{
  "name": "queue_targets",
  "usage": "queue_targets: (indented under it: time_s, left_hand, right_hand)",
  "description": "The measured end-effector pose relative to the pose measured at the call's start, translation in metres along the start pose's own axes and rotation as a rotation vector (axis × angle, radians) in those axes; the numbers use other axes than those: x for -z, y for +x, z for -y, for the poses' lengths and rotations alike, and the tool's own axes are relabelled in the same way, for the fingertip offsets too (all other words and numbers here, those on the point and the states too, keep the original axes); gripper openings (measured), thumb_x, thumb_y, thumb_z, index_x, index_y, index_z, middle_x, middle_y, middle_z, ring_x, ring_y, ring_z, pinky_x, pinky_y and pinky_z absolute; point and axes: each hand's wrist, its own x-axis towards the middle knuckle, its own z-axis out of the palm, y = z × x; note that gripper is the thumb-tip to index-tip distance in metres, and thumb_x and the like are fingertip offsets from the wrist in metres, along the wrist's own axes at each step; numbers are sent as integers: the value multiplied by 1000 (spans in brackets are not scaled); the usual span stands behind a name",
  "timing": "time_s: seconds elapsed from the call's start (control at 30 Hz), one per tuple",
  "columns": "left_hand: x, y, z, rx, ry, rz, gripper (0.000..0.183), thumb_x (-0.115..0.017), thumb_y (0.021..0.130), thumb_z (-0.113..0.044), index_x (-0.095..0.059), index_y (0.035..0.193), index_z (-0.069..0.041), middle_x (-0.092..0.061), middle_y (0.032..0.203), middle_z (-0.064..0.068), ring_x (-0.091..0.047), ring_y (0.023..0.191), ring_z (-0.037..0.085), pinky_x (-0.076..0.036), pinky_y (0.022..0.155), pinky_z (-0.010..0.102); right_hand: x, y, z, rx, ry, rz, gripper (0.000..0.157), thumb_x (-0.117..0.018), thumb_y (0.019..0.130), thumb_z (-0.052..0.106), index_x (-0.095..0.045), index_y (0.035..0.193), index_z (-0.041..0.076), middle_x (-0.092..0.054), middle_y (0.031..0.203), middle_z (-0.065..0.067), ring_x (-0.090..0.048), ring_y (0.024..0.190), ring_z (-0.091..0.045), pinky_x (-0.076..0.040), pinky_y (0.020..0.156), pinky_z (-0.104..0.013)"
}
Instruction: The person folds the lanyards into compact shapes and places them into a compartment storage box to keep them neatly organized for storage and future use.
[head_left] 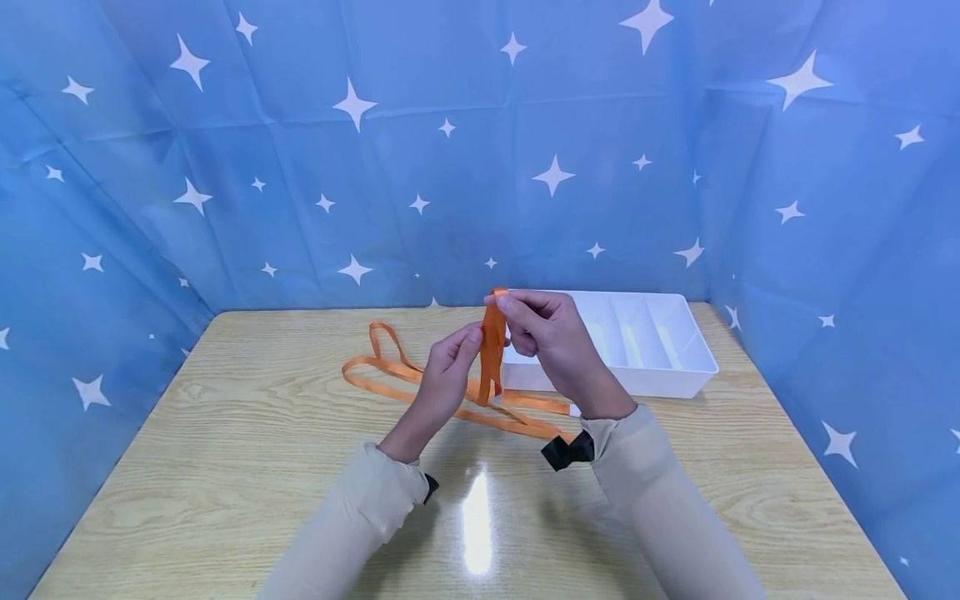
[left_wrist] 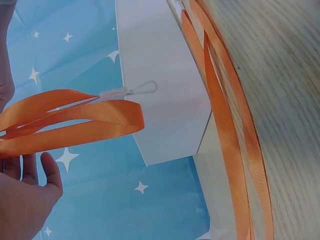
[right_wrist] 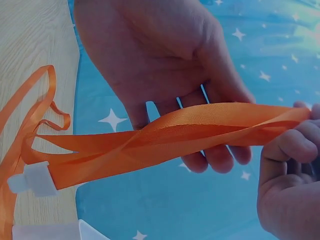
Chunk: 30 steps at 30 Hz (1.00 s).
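Note:
An orange lanyard [head_left: 491, 354] hangs in a folded bundle between the two hands. My right hand [head_left: 551, 333] pinches the top of the bundle between thumb and fingers. On the left side of it, my left hand [head_left: 444, 371] lies against the strap. Its fingers [right_wrist: 220, 159] run straight behind the bundle in the right wrist view, their tips showing past its lower edge. A white plastic clip [right_wrist: 42, 178] sits at the bundle's lower end. The left wrist view shows a thin cord loop [left_wrist: 145, 87] sticking out there.
More orange strap [head_left: 375, 379] lies in loose loops on the wooden table [head_left: 247, 467]. Behind the right hand stands a white divided tray [head_left: 678, 385]. A blue curtain with white stars [head_left: 450, 167] surrounds the table at the back and sides.

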Motion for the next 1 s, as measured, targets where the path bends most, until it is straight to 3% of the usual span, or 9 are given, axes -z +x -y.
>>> queue_targets:
  time_s: [0.2, 0.4, 0.6, 0.83, 1.0]
  left_hand:
    - [0, -4, 0, 3, 12, 76, 41, -39, 109, -24, -61, 126, 5, -63, 115, 27, -58, 112, 34, -46, 100, 46]
    - [-3, -6, 0, 9, 82, 114, 26, -50, 105, -14, -65, 120, 2, -66, 115, 13, -57, 106, 24, -49, 91, 42]
    - [-4, -7, 6, 15, 105, 122, 21, -57, 101, -12, -70, 114, -1, -68, 112, 9, -57, 103, 24, -51, 87, 41]
    - [-4, -8, 10, 27, 99, 135, 20, -60, 99, -12, -73, 111, -2, -68, 119, 9, -60, 113, 24, -51, 93, 43]
    - [-4, -9, 10, 22, 112, 106, 21, -63, 97, -9, -74, 114, -2, -70, 113, 9, -62, 103, 22, -53, 87, 42]
  right_hand:
    - [1, 0, 3, -5, -5, -4, 22, -57, 102, 14, -75, 110, 5, -37, 59, -2, -29, 52, -17, -30, 53, -27]
    - [1, 0, 6, -3, -7, 8, 23, -56, 102, 12, -78, 103, 17, -37, 58, -1, -29, 52, -16, -30, 53, -26]
    - [1, 0, 8, -14, -9, 16, 21, -56, 102, 13, -77, 103, 15, -35, 59, -1, -29, 52, -16, -28, 53, -27]
    - [1, 0, 10, -15, -9, 12, 21, -57, 102, 13, -77, 104, 12, -35, 59, -1, -28, 52, -17, -28, 53, -27]
    - [1, 0, 10, -8, -8, 15, 21, -57, 102, 13, -75, 106, 5, -35, 59, -1, -28, 53, -16, -28, 53, -27]
